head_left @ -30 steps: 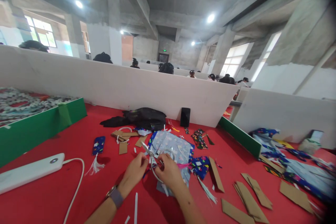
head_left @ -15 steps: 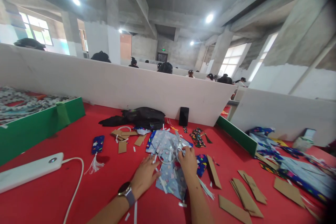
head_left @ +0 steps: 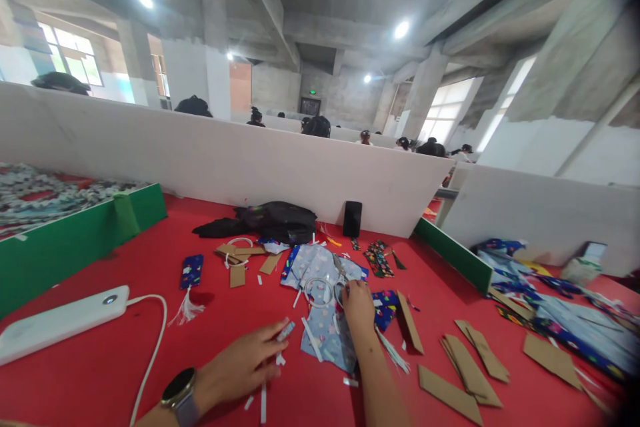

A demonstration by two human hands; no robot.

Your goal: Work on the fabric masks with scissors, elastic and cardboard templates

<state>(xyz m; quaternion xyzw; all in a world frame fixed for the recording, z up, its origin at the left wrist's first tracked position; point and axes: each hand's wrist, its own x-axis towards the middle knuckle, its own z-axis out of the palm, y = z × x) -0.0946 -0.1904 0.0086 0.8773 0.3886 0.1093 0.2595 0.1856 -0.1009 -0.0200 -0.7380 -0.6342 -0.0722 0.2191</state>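
Observation:
My right hand (head_left: 359,307) closes around the handles of a pair of scissors (head_left: 341,270), whose blades point away from me over the light blue printed cloth (head_left: 320,327). My left hand (head_left: 247,361) hovers over the red table, left of the cloth, with a small pale-blue scrap of cloth (head_left: 287,329) at its fingertips. Its lower fingers are somewhat apart. A roll of clear tape (head_left: 319,291) lies on the cloth, beside the scissors. Thin white strips (head_left: 312,339) are scattered on the cloth and around my left hand.
A power bank (head_left: 65,323) with a cable lies left, near a tasselled blue pouch (head_left: 192,271). Cardboard pieces (head_left: 465,370) lie to the right. A black bag (head_left: 275,221) and phone (head_left: 353,219) are by the white partition (head_left: 280,160). Green boards (head_left: 455,257) edge both sides.
My left hand has moved left and toward me, off the cloth, with a small scrap at its fingertips. My right hand stays at the scissors, which have shifted slightly.

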